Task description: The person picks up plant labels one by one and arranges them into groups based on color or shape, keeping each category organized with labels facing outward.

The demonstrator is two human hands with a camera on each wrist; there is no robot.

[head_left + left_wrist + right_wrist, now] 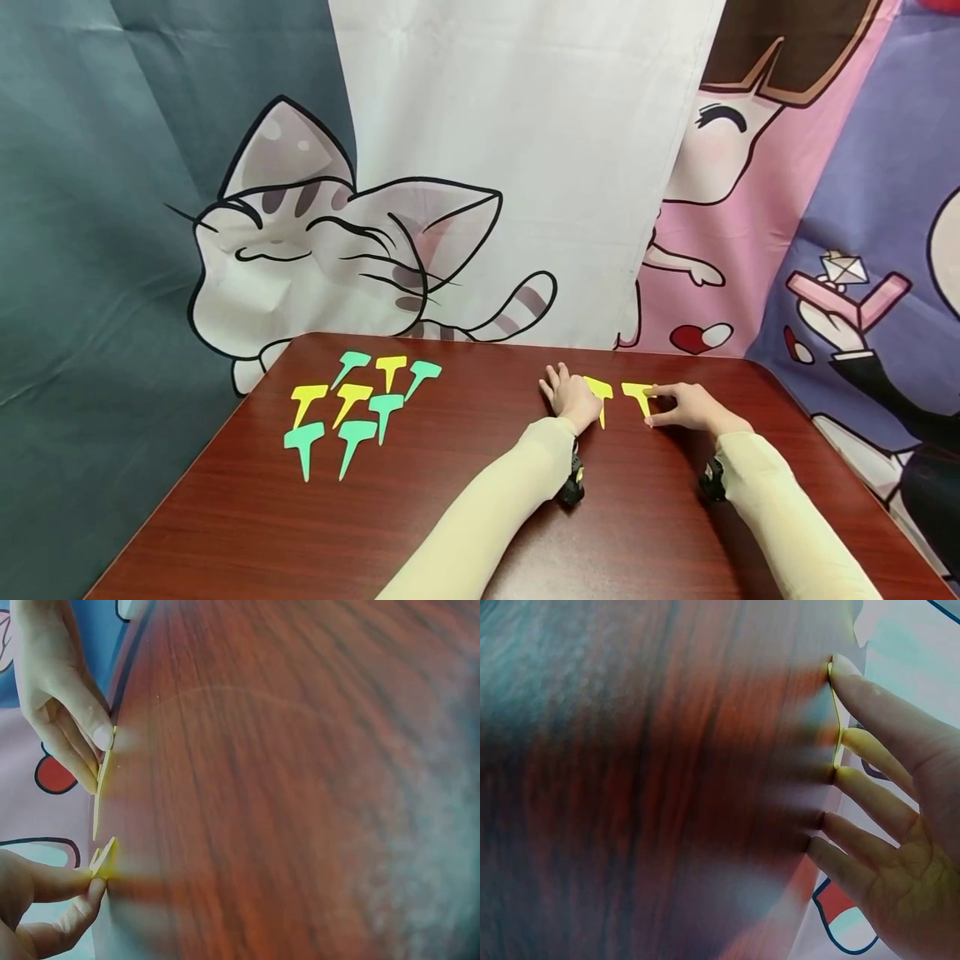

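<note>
My left hand [579,403] pinches a yellow T-shaped plant label [600,389] between thumb and finger, right of the table's middle. In the left wrist view that label [105,859] stands partly tilted off the tabletop. Just to the right, my right hand [690,407] holds a second yellow plant label [636,390] by its edges, thumb at the pointed stem and fingertips at the head. The right wrist view shows this label [836,720] nearly edge-on against the table, its thumb [889,712] on one end.
On the left of the brown table [465,467] lie several green plant labels [303,436] and 3 yellow plant labels [309,392], all heads away from me. A printed cloth with a cartoon cat [300,242] hangs behind the table's far edge.
</note>
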